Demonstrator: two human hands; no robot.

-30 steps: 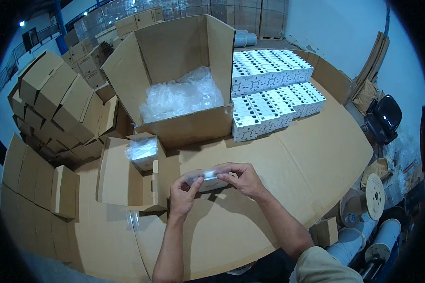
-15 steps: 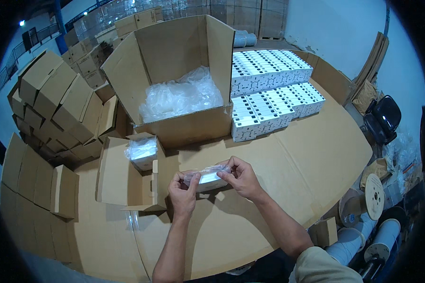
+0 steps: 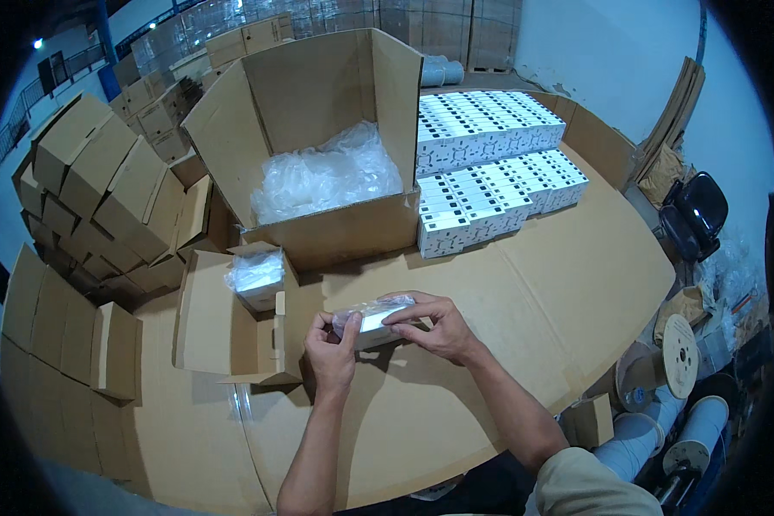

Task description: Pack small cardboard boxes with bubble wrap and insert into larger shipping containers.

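Between my two hands is a small white box [image 3: 374, 324] with clear plastic wrap around it, held just above the cardboard-covered table. My left hand [image 3: 331, 348] grips its left end, thumb on the near side. My right hand [image 3: 439, 328] pinches the right end, its fingers lying over the top of the wrap. Just left of my hands stands an open brown carton [image 3: 271, 344]. Inside its far part sits a plastic-wrapped white box [image 3: 256, 277]. Beyond it, a large open carton [image 3: 335, 228] holds a heap of clear plastic bags [image 3: 327, 176].
Rows of white boxes [image 3: 490, 142] are stacked at the far right of the table [image 3: 576, 292]. Brown cartons [image 3: 112, 185] pile up on the left, with more cartons [image 3: 52, 353] along the near left edge. Cable spools [image 3: 681, 357] and a black chair [image 3: 699, 215] stand off the right edge.
My right hand has turned so its fingers now lie across the top of the wrapped box, where its thumb pressed the near side before. The left hand has barely moved.
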